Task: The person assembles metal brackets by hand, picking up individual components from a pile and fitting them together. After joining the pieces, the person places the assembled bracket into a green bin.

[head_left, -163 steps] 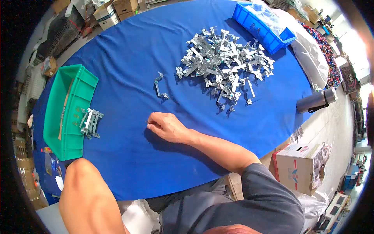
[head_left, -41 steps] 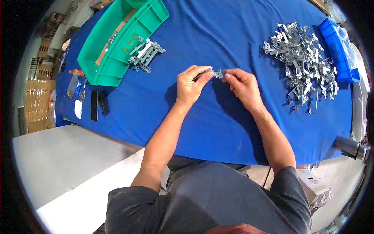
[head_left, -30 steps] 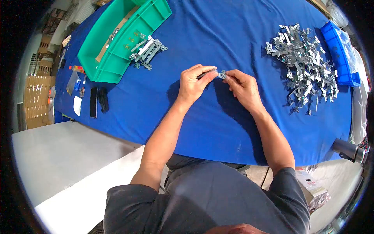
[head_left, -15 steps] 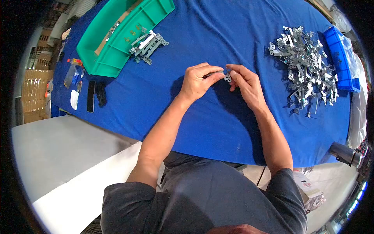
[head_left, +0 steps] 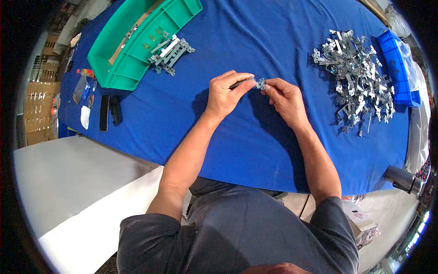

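Above the middle of the blue cloth, my left hand (head_left: pixel 223 93) pinches a small grey metal bracket (head_left: pixel 260 84) between thumb and fingers. Its flat end with holes sticks out toward the right; the rest is mostly hidden by my left fingers. My right hand (head_left: pixel 285 98) is closed at that end, with its thumb and fingertips touching the bracket. To the upper left lies a neat stack of similar metal brackets (head_left: pixel 172 55). A large loose heap of such brackets (head_left: pixel 358 82) spreads out on the right.
A green bin (head_left: pixel 123 75) stands at the upper left, with small brass-coloured pieces (head_left: pixel 153 39) by it. A blue tray (head_left: pixel 399 68) with plastic wrap borders the heap. Left on the cloth (head_left: pixel 237 146) are a black phone (head_left: pixel 105 113) and a dark object (head_left: pixel 116 110).
My left hand has shifted slightly left and turned with the bracket. More of the bracket's holed end shows between my hands, and my right fingers have closed in on it.
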`<state>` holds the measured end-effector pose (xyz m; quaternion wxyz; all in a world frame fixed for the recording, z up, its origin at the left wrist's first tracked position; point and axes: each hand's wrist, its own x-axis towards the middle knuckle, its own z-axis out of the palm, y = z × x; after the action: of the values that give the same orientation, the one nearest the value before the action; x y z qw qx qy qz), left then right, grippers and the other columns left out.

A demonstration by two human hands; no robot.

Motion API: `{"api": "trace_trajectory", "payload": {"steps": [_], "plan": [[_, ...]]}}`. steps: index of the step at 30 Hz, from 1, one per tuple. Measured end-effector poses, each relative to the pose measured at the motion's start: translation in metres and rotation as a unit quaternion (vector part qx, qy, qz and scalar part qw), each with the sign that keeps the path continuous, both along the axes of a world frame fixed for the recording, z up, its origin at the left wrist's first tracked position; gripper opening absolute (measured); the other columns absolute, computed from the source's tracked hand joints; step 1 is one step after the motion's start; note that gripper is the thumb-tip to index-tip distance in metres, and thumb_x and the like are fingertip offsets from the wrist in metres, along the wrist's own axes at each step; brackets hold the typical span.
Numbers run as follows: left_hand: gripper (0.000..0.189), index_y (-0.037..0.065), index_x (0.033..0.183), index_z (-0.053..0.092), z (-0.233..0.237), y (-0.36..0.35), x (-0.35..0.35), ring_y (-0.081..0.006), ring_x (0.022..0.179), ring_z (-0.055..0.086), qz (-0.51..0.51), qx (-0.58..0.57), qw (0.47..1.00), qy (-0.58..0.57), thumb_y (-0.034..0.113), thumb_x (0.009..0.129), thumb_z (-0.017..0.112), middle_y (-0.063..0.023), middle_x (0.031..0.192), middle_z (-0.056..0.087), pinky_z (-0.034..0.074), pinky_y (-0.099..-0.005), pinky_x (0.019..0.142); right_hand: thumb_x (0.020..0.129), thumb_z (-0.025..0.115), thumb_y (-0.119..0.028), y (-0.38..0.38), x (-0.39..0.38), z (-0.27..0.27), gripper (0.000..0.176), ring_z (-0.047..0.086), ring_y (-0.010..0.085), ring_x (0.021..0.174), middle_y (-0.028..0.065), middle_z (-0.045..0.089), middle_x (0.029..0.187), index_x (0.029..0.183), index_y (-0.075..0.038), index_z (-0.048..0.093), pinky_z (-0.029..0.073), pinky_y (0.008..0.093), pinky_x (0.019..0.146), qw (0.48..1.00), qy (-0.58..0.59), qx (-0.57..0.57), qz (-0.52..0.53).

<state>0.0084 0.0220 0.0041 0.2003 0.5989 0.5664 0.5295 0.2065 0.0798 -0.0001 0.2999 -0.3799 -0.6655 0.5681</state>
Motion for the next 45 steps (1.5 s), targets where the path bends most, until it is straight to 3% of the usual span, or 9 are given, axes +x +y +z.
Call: {"api": "trace_trajectory", "payload": {"steps": [10, 16, 22, 25, 28, 33, 38, 42, 45], "plan": [[0.019, 0.002, 0.098, 0.078, -0.002, 0.000, -0.001, -0.0146, 0.065, 0.064, -0.028, -0.032, 0.999, -0.011, 0.014, 0.084, 0.083, -0.0083, 0.077, 0.070, 0.048, -0.0298, 0.059, 0.101, 0.064, -0.015, -0.001, 0.000, 0.003, 0.017, 0.060, 0.0082, 0.063, 0.0029, 0.068, 0.078, 0.107, -0.002, 0.071, 0.049, 0.0271, 0.054, 0.999, -0.042, 0.014, -0.010], [0.019, 0.003, 0.099, 0.079, -0.002, 0.000, 0.002, -0.0129, 0.063, 0.059, -0.047, -0.015, 0.999, 0.023, 0.015, 0.084, 0.083, -0.0060, 0.073, 0.067, 0.045, -0.0290, 0.058, 0.102, 0.062, -0.017, 0.004, 0.001, 0.000, 0.019, 0.058, 0.0084, 0.061, 0.0022, 0.065, 0.077, 0.107, -0.001, 0.070, 0.049, 0.0259, 0.056, 0.992, 0.093, -0.079, -0.009], [0.020, 0.004, 0.100, 0.079, -0.007, 0.000, 0.003, -0.0136, 0.062, 0.057, -0.082, -0.003, 0.996, 0.032, 0.015, 0.083, 0.083, -0.0066, 0.072, 0.066, 0.045, -0.0299, 0.057, 0.105, 0.059, -0.018, 0.003, 0.003, -0.001, 0.022, 0.055, 0.0068, 0.060, 0.0007, 0.063, 0.078, 0.111, 0.001, 0.068, 0.046, 0.0240, 0.053, 1.000, 0.021, -0.017, 0.002], [0.020, 0.004, 0.100, 0.079, -0.006, 0.000, 0.003, -0.0130, 0.063, 0.057, -0.075, -0.006, 0.997, 0.032, 0.014, 0.084, 0.083, -0.0060, 0.073, 0.066, 0.044, -0.0290, 0.057, 0.104, 0.060, -0.019, 0.005, 0.002, -0.005, 0.021, 0.054, 0.0053, 0.060, 0.0003, 0.064, 0.078, 0.109, 0.000, 0.068, 0.043, 0.0228, 0.052, 0.985, 0.145, -0.074, -0.055], [0.019, 0.002, 0.099, 0.078, -0.002, 0.000, 0.001, -0.0142, 0.064, 0.062, -0.025, -0.002, 1.000, 0.009, 0.014, 0.084, 0.083, -0.0077, 0.076, 0.069, 0.047, -0.0293, 0.059, 0.104, 0.062, -0.021, 0.007, 0.003, 0.001, 0.021, 0.052, 0.0045, 0.060, 0.0006, 0.066, 0.080, 0.106, -0.001, 0.069, 0.042, 0.0218, 0.052, 0.986, 0.108, -0.115, -0.060], [0.021, 0.001, 0.099, 0.077, 0.000, -0.001, 0.001, -0.0144, 0.066, 0.064, 0.007, -0.013, 1.000, -0.013, 0.016, 0.086, 0.083, -0.0084, 0.078, 0.071, 0.048, -0.0287, 0.060, 0.103, 0.063, -0.019, 0.002, 0.002, 0.004, 0.019, 0.052, 0.0031, 0.062, -0.0004, 0.069, 0.087, 0.111, -0.003, 0.070, 0.042, 0.0200, 0.050, 0.999, -0.012, -0.040, 0.012], [0.019, 0.003, 0.103, 0.079, 0.000, -0.001, 0.001, -0.0080, 0.068, 0.057, -0.015, -0.034, 0.998, -0.042, 0.016, 0.089, 0.080, -0.0030, 0.077, 0.067, 0.043, -0.0252, 0.059, 0.102, 0.064, -0.019, 0.002, 0.001, 0.003, 0.020, 0.057, 0.0069, 0.063, 0.0009, 0.069, 0.079, 0.106, -0.001, 0.071, 0.047, 0.0263, 0.056, 0.999, -0.032, -0.017, 0.002], [0.018, 0.002, 0.101, 0.078, -0.002, 0.000, 0.001, -0.0099, 0.068, 0.060, -0.033, -0.060, 0.996, -0.048, 0.015, 0.088, 0.081, -0.0052, 0.078, 0.069, 0.046, -0.0264, 0.061, 0.102, 0.063, -0.018, 0.001, 0.001, 0.006, 0.020, 0.058, 0.0074, 0.063, 0.0018, 0.067, 0.078, 0.107, -0.001, 0.071, 0.049, 0.0269, 0.054, 0.999, -0.036, -0.016, 0.004], [0.018, 0.002, 0.099, 0.078, -0.001, 0.001, -0.001, -0.0134, 0.068, 0.065, -0.046, -0.040, 0.998, -0.013, 0.014, 0.087, 0.081, -0.0086, 0.079, 0.072, 0.050, -0.0289, 0.061, 0.104, 0.060, -0.015, 0.000, 0.002, 0.002, 0.020, 0.055, 0.0049, 0.065, -0.0002, 0.064, 0.083, 0.113, -0.001, 0.069, 0.047, 0.0220, 0.054, 1.000, -0.014, -0.023, 0.000]]}}
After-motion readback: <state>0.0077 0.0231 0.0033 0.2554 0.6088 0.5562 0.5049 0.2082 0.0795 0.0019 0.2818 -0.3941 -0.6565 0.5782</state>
